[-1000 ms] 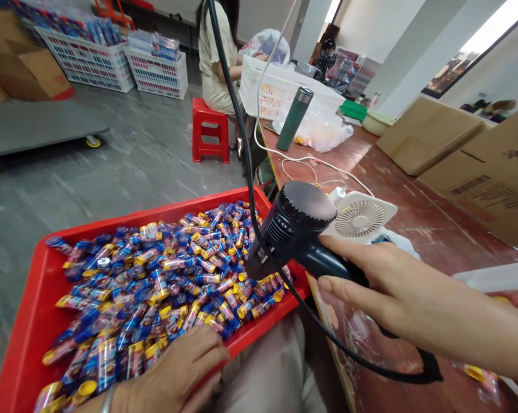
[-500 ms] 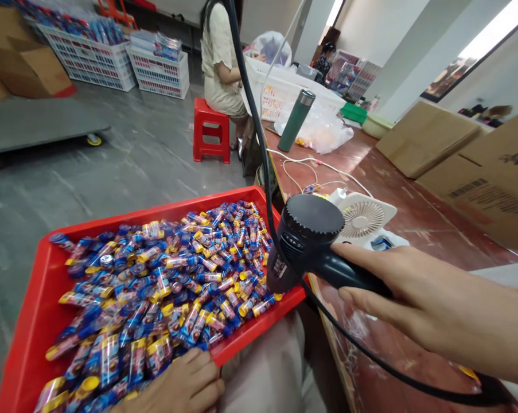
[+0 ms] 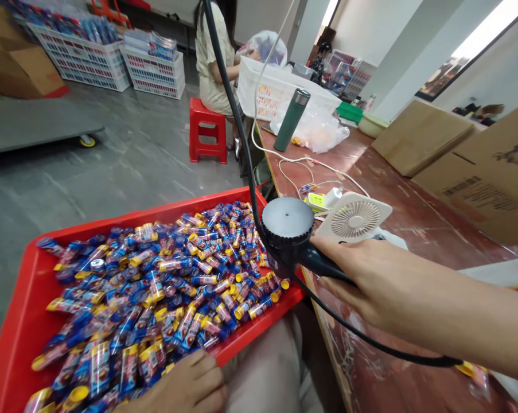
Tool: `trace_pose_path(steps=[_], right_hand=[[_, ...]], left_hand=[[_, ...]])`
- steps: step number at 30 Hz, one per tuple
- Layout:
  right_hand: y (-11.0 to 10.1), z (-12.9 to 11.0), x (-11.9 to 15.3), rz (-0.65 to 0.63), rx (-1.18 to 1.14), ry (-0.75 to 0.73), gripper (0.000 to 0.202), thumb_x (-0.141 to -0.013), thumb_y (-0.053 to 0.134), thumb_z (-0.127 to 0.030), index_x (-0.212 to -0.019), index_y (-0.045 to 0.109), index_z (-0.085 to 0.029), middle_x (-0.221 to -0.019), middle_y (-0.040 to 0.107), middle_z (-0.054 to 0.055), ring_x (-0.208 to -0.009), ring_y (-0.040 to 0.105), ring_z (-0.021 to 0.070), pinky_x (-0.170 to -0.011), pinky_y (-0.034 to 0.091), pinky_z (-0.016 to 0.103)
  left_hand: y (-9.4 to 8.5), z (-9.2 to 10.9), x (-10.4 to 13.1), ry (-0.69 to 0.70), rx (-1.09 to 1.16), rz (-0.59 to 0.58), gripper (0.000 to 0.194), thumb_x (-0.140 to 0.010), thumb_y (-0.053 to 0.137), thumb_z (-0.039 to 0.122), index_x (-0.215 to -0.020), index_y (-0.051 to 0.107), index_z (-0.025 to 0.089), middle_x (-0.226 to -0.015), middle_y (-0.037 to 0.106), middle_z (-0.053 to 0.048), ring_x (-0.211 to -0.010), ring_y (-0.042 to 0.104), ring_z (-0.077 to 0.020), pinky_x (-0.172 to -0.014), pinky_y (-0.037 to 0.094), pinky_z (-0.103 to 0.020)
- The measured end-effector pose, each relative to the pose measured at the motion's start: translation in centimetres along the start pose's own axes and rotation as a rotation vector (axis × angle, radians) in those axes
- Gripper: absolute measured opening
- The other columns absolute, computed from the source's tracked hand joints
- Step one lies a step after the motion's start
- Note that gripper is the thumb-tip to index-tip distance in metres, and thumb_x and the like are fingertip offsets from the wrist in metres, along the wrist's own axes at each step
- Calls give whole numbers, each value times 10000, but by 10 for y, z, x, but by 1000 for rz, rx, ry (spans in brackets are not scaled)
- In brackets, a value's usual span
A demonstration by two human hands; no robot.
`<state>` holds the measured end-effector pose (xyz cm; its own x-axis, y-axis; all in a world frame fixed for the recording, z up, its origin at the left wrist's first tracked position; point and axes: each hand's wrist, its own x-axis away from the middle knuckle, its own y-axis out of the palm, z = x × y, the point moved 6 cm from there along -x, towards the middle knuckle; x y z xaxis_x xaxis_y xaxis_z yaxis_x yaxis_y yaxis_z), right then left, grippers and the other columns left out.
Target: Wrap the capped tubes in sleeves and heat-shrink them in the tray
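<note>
My right hand (image 3: 362, 278) is wrapped around the handle of a dark hair dryer (image 3: 288, 229). The dryer's round grey back faces up, and its nozzle points down over the right end of a red tray (image 3: 90, 222). Many small clear tubes (image 3: 198, 269) with blue and yellow ends and printed wrappers lie heaped in this tray. At the tray's near edge, my left hand (image 3: 190, 384) has its fingers curled over the rim; part of the hand is cut off by the frame. The dryer's black cord (image 3: 228, 86) crosses in front of the tray.
A wooden table (image 3: 413, 321) on the right bears a small white fan (image 3: 355, 221), a power strip (image 3: 323, 199), a green flask (image 3: 292, 120) and cardboard boxes (image 3: 474, 178). A person sits at a white basket behind a red stool (image 3: 207, 129). A flat cart (image 3: 35, 126) stands left.
The hair dryer has moved left and tilted, so more of its round back shows. My left hand stays at the tray's near edge. The view has shifted slightly.
</note>
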<state>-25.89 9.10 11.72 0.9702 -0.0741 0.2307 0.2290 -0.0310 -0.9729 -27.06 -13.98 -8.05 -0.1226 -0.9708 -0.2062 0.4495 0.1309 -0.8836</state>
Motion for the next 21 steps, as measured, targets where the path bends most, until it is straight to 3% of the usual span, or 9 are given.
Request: trace_pose_path(steps=[3, 5, 8, 12, 16, 21], right_hand=[[7, 0, -6, -59, -23, 16, 122, -972, 457, -250, -1083, 499, -219, -725, 647, 7, -593, 624, 197, -501, 291, 309], [7, 1, -9, -46, -7, 38, 111, -952, 458, -239, -1052, 497, -212, -712, 631, 12, -576, 615, 202, -494, 278, 312], [1, 4, -11, 4, 48, 61, 146, -911, 457, -214, -1050, 496, -196, -697, 606, 20, -558, 594, 212, -490, 272, 314], [-10, 11, -8, 73, 103, 76, 244, -923, 428, -253, -1142, 507, -182, -705, 610, 35, -561, 580, 228, -493, 290, 317], [-15, 18, -4, 124, 95, 101, 320, -921, 445, -299, -1212, 506, -178, -788, 660, 75, -601, 599, 246, -486, 313, 314], [-1, 25, -6, 32, 16, 85, 294, -922, 461, -247, -1202, 525, -179, -802, 676, 74, -625, 625, 244, -520, 356, 326]], left_hand=[[-5, -21, -33, -28, 28, 1, 110, -923, 474, 145, -950, 568, 196, -896, 614, -36, -827, 523, -199, -818, 415, -352], [1, -43, -66, -61, -2, 4, 172, -949, 426, 157, -1010, 584, 185, -968, 622, -63, -908, 534, -218, -859, 414, -371], [28, -76, -118, -101, -79, -57, 252, -980, 378, 207, -1083, 605, 170, -1048, 633, -92, -993, 549, -232, -909, 405, -378], [65, -105, -166, -190, -145, -150, 299, -946, 425, 247, -1137, 631, 143, -942, 658, -137, -882, 593, -272, -820, 418, -421], [76, -111, -177, -174, -147, -203, 315, -920, 473, 286, -1167, 638, 180, -910, 665, -131, -847, 600, -286, -786, 408, -432], [65, -106, -161, -165, -173, -217, 360, -973, 405, 344, -1245, 592, 199, -1001, 649, -138, -908, 578, -281, -809, 387, -424]])
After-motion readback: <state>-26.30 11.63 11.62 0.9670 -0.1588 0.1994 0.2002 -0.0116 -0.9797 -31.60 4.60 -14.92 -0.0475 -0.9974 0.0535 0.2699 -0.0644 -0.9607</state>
